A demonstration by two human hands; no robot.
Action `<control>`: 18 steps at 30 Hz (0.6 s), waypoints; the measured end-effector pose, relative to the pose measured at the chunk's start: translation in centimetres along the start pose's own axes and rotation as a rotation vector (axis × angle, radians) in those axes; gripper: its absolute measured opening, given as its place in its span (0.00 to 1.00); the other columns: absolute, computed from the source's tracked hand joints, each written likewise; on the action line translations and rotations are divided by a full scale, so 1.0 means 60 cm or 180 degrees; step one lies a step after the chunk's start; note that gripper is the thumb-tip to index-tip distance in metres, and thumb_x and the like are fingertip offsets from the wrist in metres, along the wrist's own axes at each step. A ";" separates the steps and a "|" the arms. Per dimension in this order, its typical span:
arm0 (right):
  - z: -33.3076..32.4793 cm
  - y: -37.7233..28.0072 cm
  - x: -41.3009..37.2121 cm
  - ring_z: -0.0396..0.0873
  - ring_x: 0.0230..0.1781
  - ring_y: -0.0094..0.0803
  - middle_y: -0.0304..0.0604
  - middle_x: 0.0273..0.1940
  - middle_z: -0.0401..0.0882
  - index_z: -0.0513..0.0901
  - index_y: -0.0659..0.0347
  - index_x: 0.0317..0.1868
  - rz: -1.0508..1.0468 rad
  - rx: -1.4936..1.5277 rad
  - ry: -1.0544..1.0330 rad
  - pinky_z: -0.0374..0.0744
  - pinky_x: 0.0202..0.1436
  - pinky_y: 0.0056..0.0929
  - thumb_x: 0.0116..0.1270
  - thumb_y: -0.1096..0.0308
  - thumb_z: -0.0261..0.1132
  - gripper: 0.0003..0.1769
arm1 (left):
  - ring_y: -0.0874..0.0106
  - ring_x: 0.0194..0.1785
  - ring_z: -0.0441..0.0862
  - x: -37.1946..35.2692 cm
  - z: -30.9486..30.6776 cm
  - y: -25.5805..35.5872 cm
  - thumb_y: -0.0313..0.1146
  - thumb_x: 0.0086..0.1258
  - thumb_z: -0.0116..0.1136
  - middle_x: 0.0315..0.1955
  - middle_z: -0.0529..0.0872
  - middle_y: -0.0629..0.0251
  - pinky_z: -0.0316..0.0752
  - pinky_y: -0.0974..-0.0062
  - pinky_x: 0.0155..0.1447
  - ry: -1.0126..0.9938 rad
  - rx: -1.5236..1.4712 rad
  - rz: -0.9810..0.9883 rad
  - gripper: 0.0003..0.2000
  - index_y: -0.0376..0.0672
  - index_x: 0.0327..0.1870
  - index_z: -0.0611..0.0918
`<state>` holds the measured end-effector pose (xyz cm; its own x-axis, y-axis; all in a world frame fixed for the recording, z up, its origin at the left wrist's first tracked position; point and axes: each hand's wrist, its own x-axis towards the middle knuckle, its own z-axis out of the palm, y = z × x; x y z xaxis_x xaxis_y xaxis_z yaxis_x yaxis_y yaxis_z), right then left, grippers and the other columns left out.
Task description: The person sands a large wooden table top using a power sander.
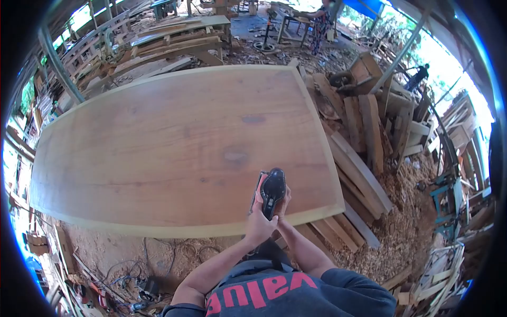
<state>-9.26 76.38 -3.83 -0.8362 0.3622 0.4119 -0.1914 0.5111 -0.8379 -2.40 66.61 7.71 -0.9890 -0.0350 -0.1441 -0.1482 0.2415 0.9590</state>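
An open-sided woodworking workshop.
From my end I see a wide wooden board (174,137) mid-scene, stacked planks (185,27) far left, rough timber (372,127) at right, shavings (412,216) across the ground, cords (173,259) near left, and greenery (26,96) beyond slanting posts (60,71).

Pink letters on dark shirt (317,298)

Outdoor daylight glares around strongly curved edges.

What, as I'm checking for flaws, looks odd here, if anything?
The wooden panel has a nearer dark patch and a farther dark patch right of its middle, unlike the paler wood around; knots or stains, unclear.
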 end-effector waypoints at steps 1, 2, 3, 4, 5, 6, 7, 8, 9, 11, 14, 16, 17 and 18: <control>0.016 0.011 0.022 0.67 0.63 0.43 0.45 0.58 0.74 0.75 0.55 0.57 -0.0050 0.0021 -0.0024 0.62 0.62 0.42 0.54 0.60 0.68 0.28 | 0.58 0.52 0.81 0.020 0.001 0.000 0.29 0.55 0.65 0.47 0.81 0.47 0.74 0.68 0.57 0.0153 -0.0033 0.0111 0.33 0.31 0.62 0.65; 0.029 0.011 0.046 0.66 0.63 0.42 0.44 0.57 0.74 0.75 0.54 0.57 -0.0134 -0.0070 -0.0187 0.63 0.62 0.42 0.55 0.60 0.68 0.28 | 0.58 0.52 0.81 0.044 0.000 0.003 0.29 0.55 0.65 0.47 0.81 0.47 0.74 0.68 0.57 0.0180 -0.0044 0.0110 0.33 0.31 0.62 0.65; 0.043 0.010 0.072 0.66 0.63 0.42 0.44 0.57 0.74 0.75 0.54 0.57 -0.0202 -0.0175 -0.0344 0.63 0.61 0.42 0.55 0.60 0.69 0.28 | 0.58 0.52 0.81 0.077 -0.002 0.010 0.29 0.55 0.65 0.46 0.81 0.47 0.74 0.68 0.57 0.0223 -0.0033 0.0085 0.33 0.31 0.62 0.65; 0.061 0.011 0.103 0.66 0.63 0.42 0.44 0.57 0.74 0.75 0.54 0.57 -0.0203 -0.0188 -0.0355 0.63 0.61 0.42 0.55 0.60 0.69 0.28 | 0.58 0.51 0.81 0.113 -0.003 0.017 0.29 0.54 0.65 0.46 0.82 0.47 0.74 0.68 0.56 0.0256 -0.0025 0.0059 0.33 0.31 0.62 0.65; 0.087 0.008 0.140 0.66 0.62 0.42 0.42 0.56 0.75 0.75 0.53 0.57 -0.0113 -0.0145 -0.0406 0.63 0.61 0.42 0.54 0.60 0.69 0.28 | 0.58 0.51 0.81 0.154 -0.008 0.026 0.29 0.54 0.65 0.46 0.82 0.47 0.74 0.68 0.56 0.0256 -0.0041 0.0054 0.33 0.31 0.62 0.65; 0.112 0.007 0.176 0.66 0.62 0.41 0.41 0.55 0.75 0.76 0.53 0.57 -0.0028 -0.0104 -0.0461 0.63 0.61 0.42 0.53 0.60 0.70 0.28 | 0.59 0.51 0.82 0.199 -0.017 0.034 0.29 0.54 0.65 0.46 0.82 0.48 0.74 0.69 0.56 0.0241 -0.0144 0.0140 0.32 0.31 0.61 0.65; 0.135 0.006 0.210 0.66 0.62 0.41 0.41 0.55 0.75 0.76 0.53 0.57 -0.0032 -0.0117 -0.0482 0.63 0.61 0.42 0.53 0.60 0.70 0.28 | 0.60 0.51 0.82 0.239 -0.023 0.040 0.29 0.54 0.65 0.45 0.82 0.48 0.74 0.69 0.56 0.0233 -0.0244 0.0217 0.32 0.30 0.61 0.66; 0.163 0.007 0.249 0.67 0.61 0.41 0.39 0.55 0.76 0.76 0.52 0.56 0.0047 -0.0122 -0.0542 0.63 0.61 0.42 0.53 0.60 0.70 0.28 | 0.60 0.51 0.82 0.279 -0.027 0.045 0.29 0.54 0.65 0.45 0.82 0.48 0.74 0.69 0.56 0.0253 -0.0258 0.0218 0.32 0.30 0.61 0.66; 0.194 0.010 0.291 0.67 0.61 0.40 0.38 0.54 0.76 0.76 0.51 0.55 0.0107 -0.0114 -0.0588 0.64 0.61 0.42 0.52 0.60 0.71 0.28 | 0.62 0.48 0.82 0.325 -0.029 0.052 0.29 0.54 0.64 0.43 0.83 0.51 0.76 0.69 0.54 0.0433 -0.0083 0.0291 0.31 0.31 0.60 0.66; 0.269 0.037 0.373 0.68 0.59 0.40 0.38 0.52 0.77 0.77 0.50 0.54 0.0147 0.0094 -0.0486 0.64 0.60 0.42 0.52 0.61 0.71 0.26 | 0.64 0.45 0.83 0.432 -0.033 0.060 0.29 0.54 0.64 0.40 0.83 0.53 0.77 0.69 0.51 0.0583 0.0105 0.0421 0.30 0.32 0.59 0.67; 0.382 0.088 0.490 0.70 0.56 0.41 0.40 0.49 0.79 0.78 0.50 0.52 0.0306 0.1096 -0.0276 0.64 0.60 0.44 0.53 0.65 0.69 0.23 | 0.61 0.52 0.80 0.595 -0.042 0.056 0.24 0.51 0.62 0.49 0.79 0.52 0.73 0.70 0.56 0.0316 -0.0439 0.0075 0.31 0.40 0.60 0.67; 0.435 0.089 0.562 0.71 0.55 0.42 0.42 0.48 0.79 0.78 0.51 0.51 0.0028 0.0698 -0.0123 0.64 0.59 0.45 0.53 0.66 0.66 0.22 | 0.62 0.49 0.81 0.687 -0.063 0.077 0.27 0.50 0.62 0.45 0.82 0.53 0.75 0.70 0.53 0.0296 -0.0246 0.0104 0.27 0.39 0.56 0.71; 0.449 0.074 0.592 0.70 0.55 0.43 0.43 0.48 0.79 0.78 0.52 0.51 -0.0496 0.0144 0.0013 0.64 0.58 0.46 0.54 0.67 0.65 0.21 | 0.63 0.47 0.82 0.731 -0.070 0.083 0.28 0.50 0.61 0.41 0.83 0.53 0.75 0.69 0.51 0.0302 -0.0085 0.0009 0.25 0.39 0.54 0.73; 0.465 0.066 0.626 0.70 0.54 0.44 0.43 0.47 0.79 0.78 0.52 0.49 -0.0244 0.0113 -0.0201 0.65 0.57 0.45 0.53 0.65 0.66 0.20 | 0.70 0.33 0.80 0.775 -0.073 0.078 0.29 0.51 0.63 0.32 0.82 0.59 0.75 0.73 0.37 0.0432 0.0057 0.0197 0.21 0.38 0.48 0.75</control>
<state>-55.73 70.24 -1.66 -0.8490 0.2725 0.4527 -0.2731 0.5071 -0.8174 -49.11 61.87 6.54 -0.9874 -0.1501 -0.0492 -0.0881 0.2647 0.9603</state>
